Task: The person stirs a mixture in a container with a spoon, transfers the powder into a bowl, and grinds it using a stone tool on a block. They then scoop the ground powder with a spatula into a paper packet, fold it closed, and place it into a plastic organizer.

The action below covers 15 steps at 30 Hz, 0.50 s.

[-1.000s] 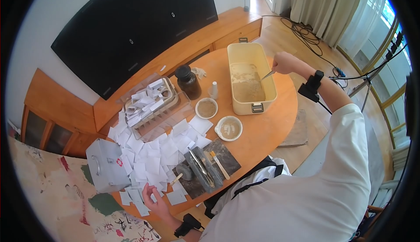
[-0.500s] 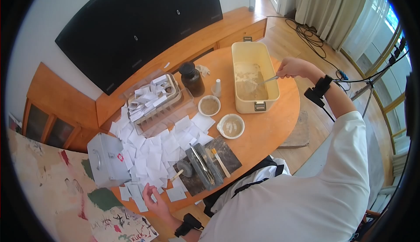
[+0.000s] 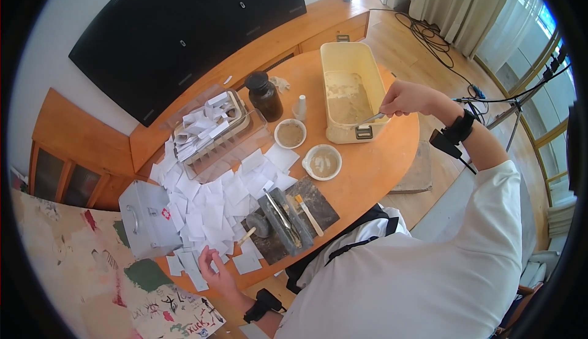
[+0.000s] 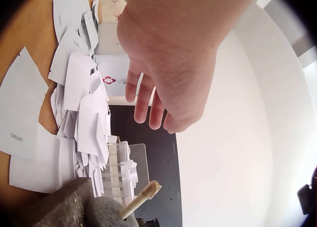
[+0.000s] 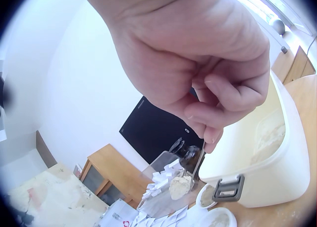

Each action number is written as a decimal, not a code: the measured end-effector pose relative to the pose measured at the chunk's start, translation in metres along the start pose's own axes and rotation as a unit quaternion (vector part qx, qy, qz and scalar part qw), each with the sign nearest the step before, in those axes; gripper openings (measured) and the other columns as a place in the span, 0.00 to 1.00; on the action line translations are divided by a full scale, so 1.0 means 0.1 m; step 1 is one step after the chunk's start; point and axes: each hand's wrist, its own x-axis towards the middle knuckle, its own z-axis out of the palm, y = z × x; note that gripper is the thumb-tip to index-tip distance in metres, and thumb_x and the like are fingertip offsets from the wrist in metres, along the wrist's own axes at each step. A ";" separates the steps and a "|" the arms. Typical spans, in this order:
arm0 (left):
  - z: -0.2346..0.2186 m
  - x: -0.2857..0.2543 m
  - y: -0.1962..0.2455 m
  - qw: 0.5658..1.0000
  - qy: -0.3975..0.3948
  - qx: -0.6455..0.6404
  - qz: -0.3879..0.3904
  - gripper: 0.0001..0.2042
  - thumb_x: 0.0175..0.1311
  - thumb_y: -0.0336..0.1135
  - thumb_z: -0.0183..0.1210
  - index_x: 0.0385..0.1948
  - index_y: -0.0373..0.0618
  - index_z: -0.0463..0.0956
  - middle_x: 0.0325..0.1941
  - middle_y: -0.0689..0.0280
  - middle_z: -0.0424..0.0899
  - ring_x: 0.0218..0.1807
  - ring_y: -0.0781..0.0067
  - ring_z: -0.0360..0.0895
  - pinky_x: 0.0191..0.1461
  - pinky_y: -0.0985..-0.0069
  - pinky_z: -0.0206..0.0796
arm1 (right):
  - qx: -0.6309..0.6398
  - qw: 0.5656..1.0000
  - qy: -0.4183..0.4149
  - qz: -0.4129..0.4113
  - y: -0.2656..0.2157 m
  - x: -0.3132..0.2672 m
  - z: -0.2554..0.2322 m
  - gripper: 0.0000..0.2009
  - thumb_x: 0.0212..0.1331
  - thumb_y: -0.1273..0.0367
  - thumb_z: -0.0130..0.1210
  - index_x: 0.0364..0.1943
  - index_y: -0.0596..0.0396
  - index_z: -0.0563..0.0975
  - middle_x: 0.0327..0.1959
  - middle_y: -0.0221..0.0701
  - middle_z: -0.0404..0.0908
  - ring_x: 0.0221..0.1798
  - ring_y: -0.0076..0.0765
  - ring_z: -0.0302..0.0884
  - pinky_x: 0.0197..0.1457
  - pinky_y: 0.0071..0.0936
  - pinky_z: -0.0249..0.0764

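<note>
My right hand (image 3: 409, 99) pinches the thin metal handle of a spoon (image 5: 200, 162) between fingers and thumb. A heap of pale powder (image 5: 180, 187) sits at the spoon's far end and hides its bowl. In the head view the spoon is at the near rim of a cream tub (image 3: 381, 109), which has beige powder over its bottom. Left of the tub stand two white bowls, one with a spout (image 3: 323, 162) and one round (image 3: 290, 134). My left hand (image 3: 219, 275) hangs with loosely bent fingers and holds nothing, near the loose white paper slips (image 3: 211, 216).
A dark glass jar (image 3: 264, 97) and a small white-topped bottle (image 3: 300, 108) stand behind the bowls. At the table's near edge lies a dark board (image 3: 324, 207) with a brush (image 3: 309, 215) and a grey block. A metal case (image 3: 147, 222) stands left, beside a paper-filled clear container (image 3: 211, 149).
My right hand has dipped the spoon into the tub's powder, then lifted it and drawn it to the near rim with a heap on it. The left hand has barely moved.
</note>
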 end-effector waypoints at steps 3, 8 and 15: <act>-0.02 -0.01 -0.02 1.000 0.002 0.001 -0.002 0.12 0.67 0.26 0.55 0.50 0.35 0.75 0.38 0.62 0.80 0.42 0.72 0.76 0.50 0.74 0.69 | -0.017 1.000 -0.019 -0.006 -0.06 -0.02 0.16 0.11 0.57 0.66 0.59 0.33 0.61 0.85 0.25 0.26 0.79 0.27 0.22 0.69 0.26 0.20 0.64; -0.07 -0.03 -0.10 1.000 0.010 -0.003 0.000 0.11 0.67 0.26 0.55 0.49 0.35 0.76 0.37 0.62 0.79 0.41 0.72 0.76 0.50 0.74 0.69 | 0.003 0.999 -0.031 -0.008 0.01 0.04 0.42 0.11 0.57 0.66 0.59 0.31 0.61 0.85 0.24 0.26 0.79 0.26 0.22 0.70 0.27 0.21 0.65; -0.13 -0.06 -0.16 1.000 0.012 -0.003 -0.009 0.11 0.67 0.26 0.55 0.49 0.35 0.76 0.37 0.62 0.80 0.41 0.72 0.76 0.50 0.74 0.69 | -0.027 0.999 -0.010 -0.019 0.03 0.01 0.71 0.12 0.57 0.65 0.58 0.28 0.61 0.84 0.25 0.27 0.81 0.27 0.23 0.74 0.28 0.24 0.69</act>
